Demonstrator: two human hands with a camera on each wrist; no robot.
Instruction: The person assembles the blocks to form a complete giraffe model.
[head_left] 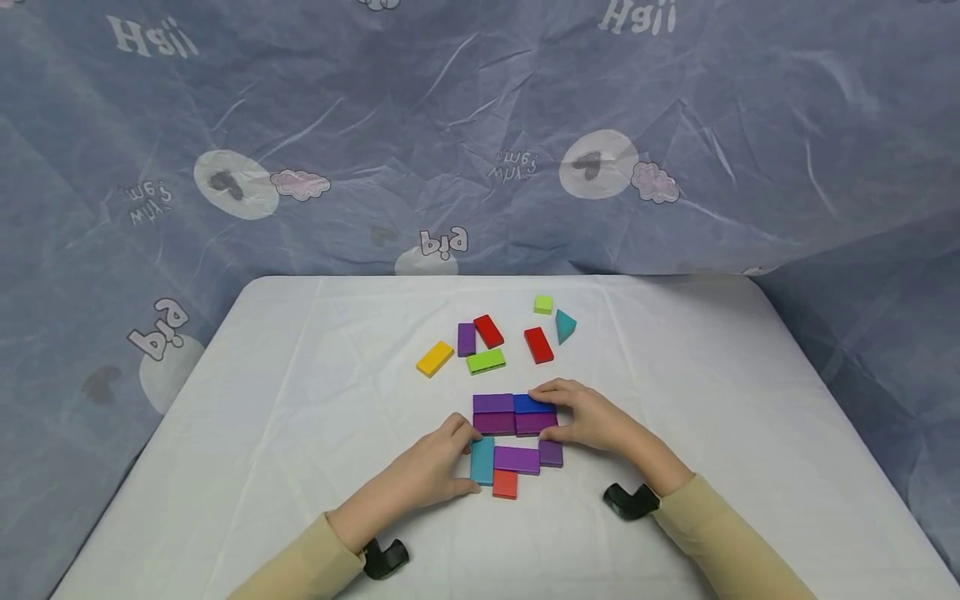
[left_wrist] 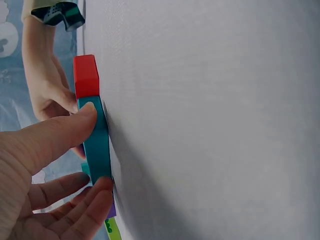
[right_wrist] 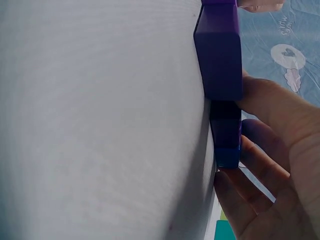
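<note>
My left hand spans a teal block, with its thumb at the near end and fingertips by the far end; the left wrist view shows the thumb lying on the teal block. Around the right end of a cluster of blocks my right hand curls, fingers on the blue block and thumb by the dark purple block. Left of these lie two more purple blocks. Nearer me, a purple block, a small purple block and a red block adjoin the teal one.
Farther back on the white table lie loose blocks: a yellow one, a purple one, a green one, two red ones, a small green one and a teal triangle.
</note>
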